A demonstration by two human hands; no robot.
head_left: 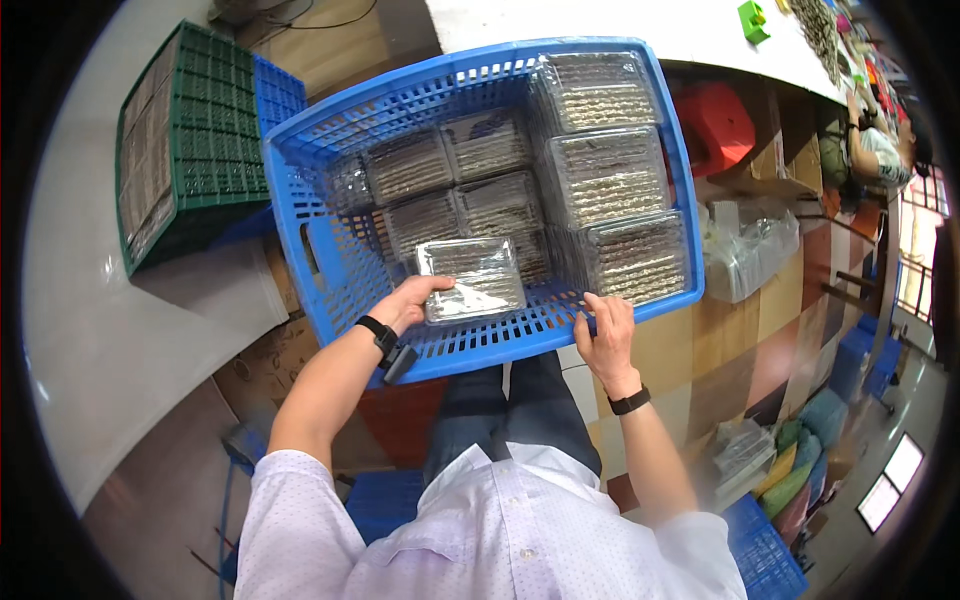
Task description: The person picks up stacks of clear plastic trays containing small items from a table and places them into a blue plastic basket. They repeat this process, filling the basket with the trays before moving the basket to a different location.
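Observation:
A large blue perforated plastic basket lies before me, partly filled with stacks of clear plastic boxes. My left hand grips the left edge of one clear plastic box, its thumb on top, over the basket's near part. Rows of thin, twisted-looking brownish pieces show through the lids. My right hand is at the basket's near right rim, fingertips near a box in the right-hand stack; whether it grips the rim is unclear. Lower stacks of similar boxes sit deeper inside. Both wrists wear black bands.
A green crate of boxes stands on the left, beside a blue crate. A white table is beyond the basket. At right are a red container, a plastic bag and, farther off, a seated person.

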